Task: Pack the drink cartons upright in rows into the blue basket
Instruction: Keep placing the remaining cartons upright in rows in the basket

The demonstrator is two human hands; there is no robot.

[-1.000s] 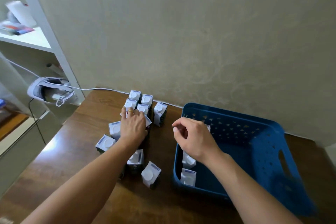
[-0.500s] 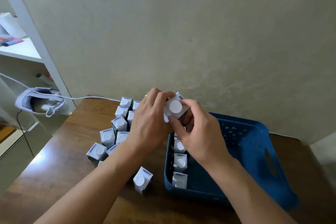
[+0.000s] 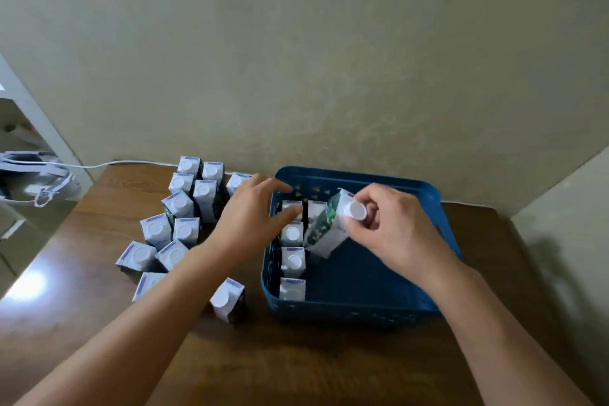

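Note:
A blue basket (image 3: 431, 204) sits on the wooden table (image 3: 296, 366), right of centre. Several white-topped drink cartons (image 3: 292, 262) stand upright in a row along its left wall, and one more stands in a second row at the back. My right hand (image 3: 392, 231) grips a tilted carton (image 3: 326, 227) by its top, lowering it into that second row. My left hand (image 3: 253, 217) reaches over the basket's left rim, fingers extended and touching the rearmost carton. Several loose cartons (image 3: 184, 208) stand on the table left of the basket.
A single carton (image 3: 227, 298) stands near the basket's front left corner. A white headset (image 3: 36, 181) with a cable lies at the far left beside a white shelf frame. A beige wall runs close behind the table.
The carton passed from both hands above the basket into my right hand alone, now tilted down inside the basket. My left hand let go and moved to the basket's left rim.

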